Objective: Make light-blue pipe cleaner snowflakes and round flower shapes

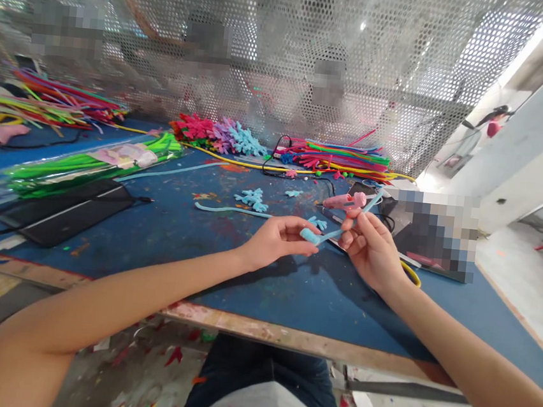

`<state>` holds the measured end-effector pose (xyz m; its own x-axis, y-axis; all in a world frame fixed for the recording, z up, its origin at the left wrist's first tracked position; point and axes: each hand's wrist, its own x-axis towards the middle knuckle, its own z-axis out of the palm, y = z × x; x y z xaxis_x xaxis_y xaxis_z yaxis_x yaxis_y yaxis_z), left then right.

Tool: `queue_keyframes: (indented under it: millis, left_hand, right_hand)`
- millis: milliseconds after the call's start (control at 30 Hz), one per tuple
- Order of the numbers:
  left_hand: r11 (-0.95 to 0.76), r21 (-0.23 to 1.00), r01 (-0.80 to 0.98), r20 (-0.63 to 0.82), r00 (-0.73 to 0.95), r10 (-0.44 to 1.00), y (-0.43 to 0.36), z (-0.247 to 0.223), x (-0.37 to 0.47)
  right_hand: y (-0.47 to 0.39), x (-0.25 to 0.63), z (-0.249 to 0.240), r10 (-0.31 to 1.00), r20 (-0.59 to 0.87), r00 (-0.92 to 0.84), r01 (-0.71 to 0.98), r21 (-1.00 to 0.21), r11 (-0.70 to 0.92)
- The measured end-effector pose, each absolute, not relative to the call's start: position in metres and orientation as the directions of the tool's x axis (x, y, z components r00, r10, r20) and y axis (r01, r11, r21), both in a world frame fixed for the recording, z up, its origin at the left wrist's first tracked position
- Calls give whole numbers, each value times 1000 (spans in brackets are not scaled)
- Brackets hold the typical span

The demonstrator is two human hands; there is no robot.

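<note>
Light-blue fuzzy stem (pixel 330 235) with a coiled end, held between two bare hands

The left hand (pixel 284 240) holds the stem's tight, thick coil (pixel 310 236) between thumb and fingers, the fingers bent and close together. The right hand (pixel 373 248) pinches the straight part of the stem between thumb and forefinger, its other fingers curled in; the tip slants up beyond them. The stem is above the blue tabletop (pixel 239 290), near its front edge.

Just beyond the right hand lies a pink glue gun (pixel 343 201). A light-blue branching piece (pixel 251 198) rests on the tabletop beyond the left hand, and a loose light-blue strand (pixel 227 210) runs behind that hand; whether it joins the held stem cannot be told. To the left, bright green stems in clear plastic (pixel 93 157) lie beside a flat black device (pixel 73 213). Farther back, red, purple and light-blue branching pieces (pixel 220 133) are heaped near a multicoloured bundle of stems (pixel 343 157), in front of a perforated metal screen (pixel 271 104)
</note>
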<state>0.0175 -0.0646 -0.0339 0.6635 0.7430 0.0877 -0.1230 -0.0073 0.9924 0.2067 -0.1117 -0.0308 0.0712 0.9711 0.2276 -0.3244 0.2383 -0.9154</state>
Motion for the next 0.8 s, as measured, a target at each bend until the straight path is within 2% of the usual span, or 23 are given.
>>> queue_keyframes:
  millis: [200, 533, 800]
  left_hand:
    - [-82, 991, -102, 129, 643, 755, -65, -35, 16]
    - [-192, 981, 20, 140, 614, 777, -68, -38, 16]
    - [-413, 902, 127, 296, 514, 805, -72, -34, 12]
  right_hand:
    - [-109, 213, -32, 945, 261, 200, -307, -899, 313]
    - [-109, 210, -33, 963, 188, 193, -350, -904, 247]
    - [-108, 210, -38, 971, 144, 190, -367, -907, 206]
